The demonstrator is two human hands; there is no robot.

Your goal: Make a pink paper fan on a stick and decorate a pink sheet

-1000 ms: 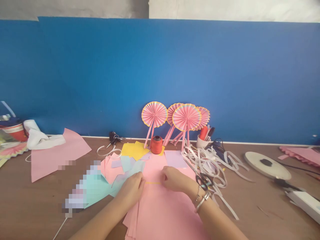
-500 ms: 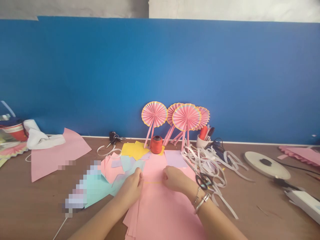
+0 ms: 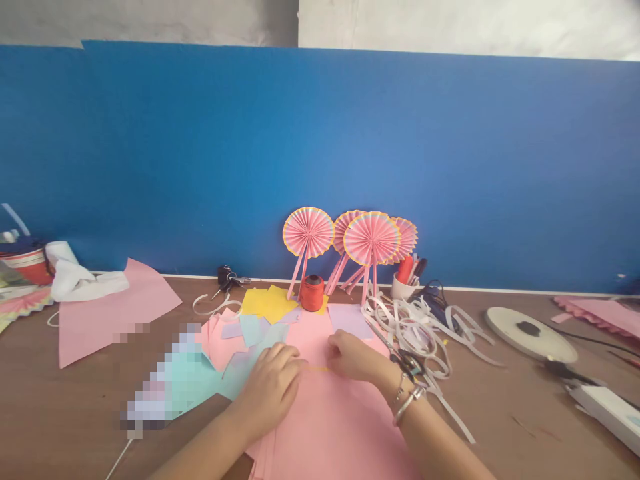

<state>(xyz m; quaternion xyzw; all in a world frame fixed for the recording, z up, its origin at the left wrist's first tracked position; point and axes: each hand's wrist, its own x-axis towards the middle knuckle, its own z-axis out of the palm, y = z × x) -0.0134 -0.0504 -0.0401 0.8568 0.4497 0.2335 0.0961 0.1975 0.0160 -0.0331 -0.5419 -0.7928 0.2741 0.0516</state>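
A thin yellow strip point(image 3: 319, 369) lies across the upper part of a stack of pink paper sheets point(image 3: 345, 427). My left hand point(image 3: 273, 387) rests over the strip's left part, its fingers stretched out and lying on the pink paper. At the strip's right end, my right hand point(image 3: 350, 357) has its fingers curled closed on the strip. Bracelets circle the right wrist. Directly beyond the hands stands a spool of red thread point(image 3: 313, 294). Scissors point(image 3: 400, 357) lie just right of my right hand, partly hidden by the wrist.
Pink pleated paper fans point(image 3: 373, 238) lean against the blue panel point(image 3: 320, 133). Tangled white strips point(image 3: 405, 327) lie on the right, near a glue gun point(image 3: 600, 400) and a round lid point(image 3: 530, 337). Coloured paper scraps point(image 3: 270, 303) and a large pink sheet point(image 3: 115, 313) are on the left.
My left hand has gone from a closed grip at the strip's left end to lying flatter and further right over it. The right hand stays closed at almost the same spot.
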